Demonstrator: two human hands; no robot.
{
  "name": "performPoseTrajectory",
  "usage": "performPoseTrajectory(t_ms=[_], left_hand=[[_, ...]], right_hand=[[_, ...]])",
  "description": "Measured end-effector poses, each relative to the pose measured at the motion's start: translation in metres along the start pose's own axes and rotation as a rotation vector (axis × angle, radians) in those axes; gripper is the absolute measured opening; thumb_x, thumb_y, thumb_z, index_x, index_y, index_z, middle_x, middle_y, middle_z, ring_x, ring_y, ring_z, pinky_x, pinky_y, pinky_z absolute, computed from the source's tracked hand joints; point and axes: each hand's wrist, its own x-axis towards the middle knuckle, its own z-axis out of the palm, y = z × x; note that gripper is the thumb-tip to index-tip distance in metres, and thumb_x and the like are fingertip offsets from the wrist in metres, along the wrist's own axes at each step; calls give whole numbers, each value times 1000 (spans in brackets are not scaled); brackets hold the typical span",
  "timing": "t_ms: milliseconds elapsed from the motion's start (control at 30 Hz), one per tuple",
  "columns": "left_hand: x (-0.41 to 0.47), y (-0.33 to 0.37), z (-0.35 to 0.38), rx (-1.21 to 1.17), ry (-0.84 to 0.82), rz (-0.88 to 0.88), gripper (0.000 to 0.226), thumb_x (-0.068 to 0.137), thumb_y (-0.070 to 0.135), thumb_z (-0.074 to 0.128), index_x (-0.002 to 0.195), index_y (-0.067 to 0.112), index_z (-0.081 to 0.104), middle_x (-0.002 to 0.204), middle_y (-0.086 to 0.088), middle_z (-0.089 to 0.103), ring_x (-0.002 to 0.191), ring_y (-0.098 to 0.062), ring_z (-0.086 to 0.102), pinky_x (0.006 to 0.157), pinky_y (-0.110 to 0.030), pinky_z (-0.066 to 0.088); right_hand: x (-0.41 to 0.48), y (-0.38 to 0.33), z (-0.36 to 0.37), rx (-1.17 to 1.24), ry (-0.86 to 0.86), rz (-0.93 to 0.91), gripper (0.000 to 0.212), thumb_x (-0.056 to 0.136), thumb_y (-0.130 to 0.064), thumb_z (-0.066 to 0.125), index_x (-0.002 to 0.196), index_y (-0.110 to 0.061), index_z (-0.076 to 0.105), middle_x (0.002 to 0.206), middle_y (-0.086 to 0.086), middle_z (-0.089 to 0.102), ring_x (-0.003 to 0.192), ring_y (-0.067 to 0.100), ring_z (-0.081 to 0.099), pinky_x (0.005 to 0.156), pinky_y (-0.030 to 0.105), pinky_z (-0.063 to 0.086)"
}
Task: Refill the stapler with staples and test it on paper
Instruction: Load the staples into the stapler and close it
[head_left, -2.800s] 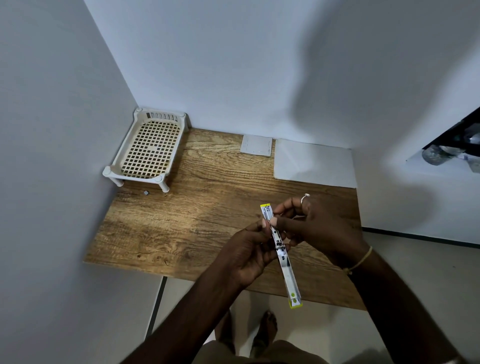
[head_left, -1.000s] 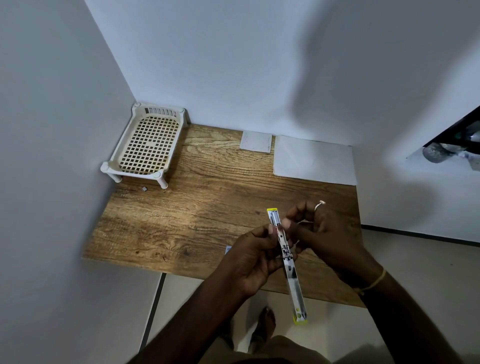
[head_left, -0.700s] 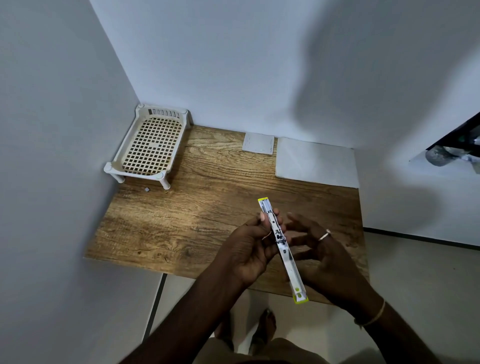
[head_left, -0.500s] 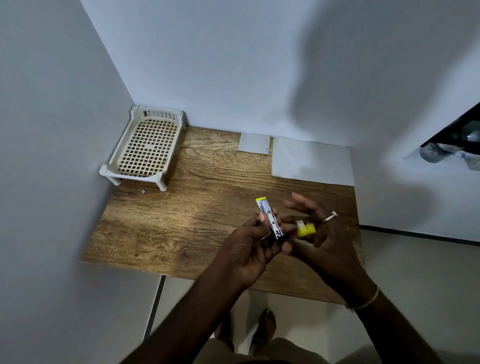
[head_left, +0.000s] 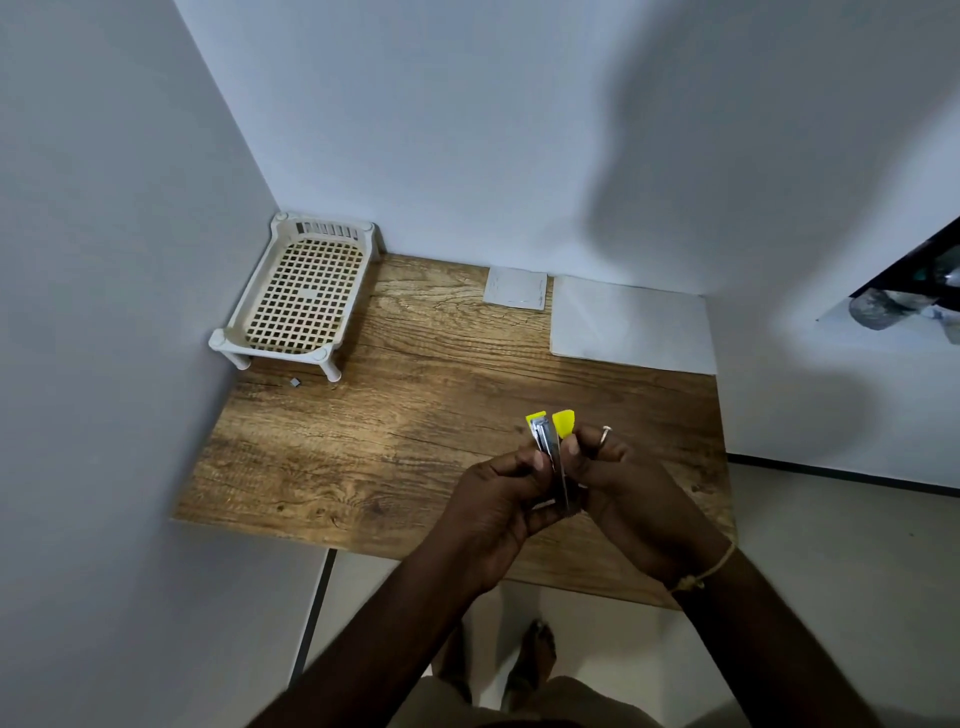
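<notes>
A small metal stapler with yellow ends is held upright above the wooden table. Its two halves lie almost together, the yellow tips side by side at the top. My left hand grips it from the left, thumb on the metal. My right hand grips it from the right, thumb against the yellow-tipped half. A sheet of white paper lies at the table's back right. A small white staple box or card lies flat beside it.
A cream plastic mesh rack on short legs stands in the back left corner. A tiny grey piece lies on the table in front of it. Walls close in the table on the left, back and right.
The stapler was spread out flat in a long line. My right hand has swung the lower half up and folded it against the other half, so both yellow ends now meet at the top.
</notes>
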Motion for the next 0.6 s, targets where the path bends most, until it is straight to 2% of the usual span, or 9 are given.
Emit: performPoseTrajectory(t_ms=[133,233,400,467,533,600], left_hand=[[3,-7,-3,72,16,16,25,97,2,55,115,-12,64,113,-21,70,101,-32,70,85,-40,60],[5,-10,-8,76,-11,28,31,96,6,57,118,-15,61,117,-23,68,104,-33,69,91,-42,59],[9,-13,-18,28,-68,44,31,103,15,49,121,-4,67,121,-19,70,112,-28,68,93,-35,56],[12,-15,-24,91,-9,55,27,102,13,52,117,1,70,118,-17,72,113,-27,68,92,-32,56],[16,-16,-33,220,119,117,19,98,8,59,107,7,75,109,-14,76,109,-26,70,86,-27,57],[19,-17,-46,479,262,249,18,94,6,64,101,15,77,101,-4,78,104,-17,72,82,-22,56]], right_hand=[[5,7,-1,47,59,26,24,92,-19,63,105,1,69,97,17,69,89,27,65,77,38,53],[8,11,-3,65,71,22,23,92,-16,60,105,0,69,96,15,69,90,25,64,79,37,53],[15,19,-13,50,69,37,33,94,-21,62,122,-3,66,118,20,71,104,29,69,88,42,56],[22,26,-18,82,125,20,37,92,-19,64,126,-5,62,123,18,70,109,31,70,88,43,58],[30,34,-22,66,211,-6,39,89,-21,69,125,-10,61,118,13,73,108,30,71,84,41,59],[40,45,-27,-240,339,-85,32,89,-17,75,119,-19,65,110,4,76,103,22,72,82,34,58]])
